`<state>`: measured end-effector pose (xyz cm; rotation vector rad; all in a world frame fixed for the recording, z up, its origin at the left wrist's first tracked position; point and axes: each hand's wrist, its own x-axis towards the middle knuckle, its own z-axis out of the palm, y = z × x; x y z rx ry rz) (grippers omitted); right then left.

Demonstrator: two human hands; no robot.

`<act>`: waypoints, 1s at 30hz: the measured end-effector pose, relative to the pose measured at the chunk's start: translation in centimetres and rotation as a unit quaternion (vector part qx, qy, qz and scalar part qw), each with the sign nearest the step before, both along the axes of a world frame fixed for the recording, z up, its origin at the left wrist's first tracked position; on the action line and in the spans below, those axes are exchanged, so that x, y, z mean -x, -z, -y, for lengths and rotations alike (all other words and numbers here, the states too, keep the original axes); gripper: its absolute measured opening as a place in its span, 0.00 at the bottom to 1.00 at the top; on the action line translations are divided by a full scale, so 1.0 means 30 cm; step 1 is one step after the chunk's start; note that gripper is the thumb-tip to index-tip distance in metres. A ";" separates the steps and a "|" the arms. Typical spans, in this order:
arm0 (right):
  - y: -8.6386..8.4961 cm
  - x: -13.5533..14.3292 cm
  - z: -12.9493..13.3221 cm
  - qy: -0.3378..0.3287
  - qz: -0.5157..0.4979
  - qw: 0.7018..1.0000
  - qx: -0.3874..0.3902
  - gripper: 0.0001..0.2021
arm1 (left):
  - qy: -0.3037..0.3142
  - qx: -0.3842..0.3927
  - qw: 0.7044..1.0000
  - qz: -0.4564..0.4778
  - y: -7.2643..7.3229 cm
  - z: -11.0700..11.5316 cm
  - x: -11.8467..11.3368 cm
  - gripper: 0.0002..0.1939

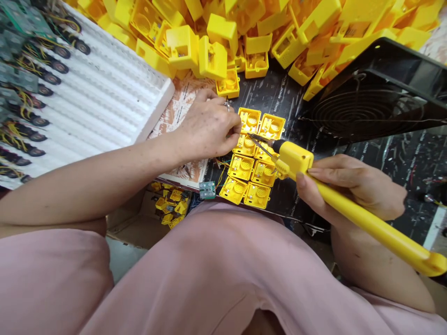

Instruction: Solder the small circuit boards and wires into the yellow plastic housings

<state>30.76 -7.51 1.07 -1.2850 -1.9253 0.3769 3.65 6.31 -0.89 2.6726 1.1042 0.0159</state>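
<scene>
the right hand is grasping a yellow soldering iron, its tip lying over the yellow casings grouped at centre. the left hand, at nine o'clock of them, is pinching one casing.

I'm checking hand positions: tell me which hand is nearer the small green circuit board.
Left. The left hand is just above the green circuit board, on the yellow housings; the right hand grips the soldering iron farther right.

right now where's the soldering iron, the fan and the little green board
soldering iron [363, 218], head view, on its yellow handle in the right hand [352, 188]
fan [363, 114], head view, on its black wire grille
green board [207, 190], head view, on its top face
</scene>
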 end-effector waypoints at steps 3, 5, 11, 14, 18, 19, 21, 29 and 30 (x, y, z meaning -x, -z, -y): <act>0.020 0.012 0.008 -0.009 0.000 0.999 -0.053 0.11 | 0.002 0.011 1.000 0.008 -0.006 -0.003 0.019 0.16; 0.033 0.013 0.021 0.009 -0.009 0.997 -0.075 0.10 | 0.005 0.036 0.999 0.024 -0.019 -0.006 0.045 0.16; 0.068 0.001 0.089 0.109 -0.022 0.992 -0.057 0.29 | -0.005 0.102 0.992 0.073 -0.041 0.005 0.096 0.18; 0.082 0.001 0.107 0.103 -0.026 0.993 -0.057 0.30 | -0.018 0.094 0.994 0.060 -0.020 0.014 0.074 0.17; 0.085 -0.004 0.110 0.093 -0.020 0.993 -0.071 0.31 | -0.018 0.068 0.996 0.051 -0.001 0.016 0.051 0.16; 0.081 -0.005 0.109 0.091 -0.018 0.993 -0.071 0.30 | -0.017 0.061 0.997 0.045 -0.002 0.017 0.049 0.16; 0.070 -0.006 0.103 0.082 -0.014 0.994 -0.068 0.30 | -0.013 0.048 0.998 0.032 -0.009 0.025 0.047 0.17; 0.041 0.013 0.036 -0.036 -0.007 0.995 -0.095 0.11 | 0.012 -0.013 1.000 0.016 -0.013 0.074 0.031 0.15; 0.041 0.017 0.032 -0.038 -0.007 0.994 -0.099 0.09 | 0.013 -0.017 1.000 0.018 -0.013 0.074 0.028 0.14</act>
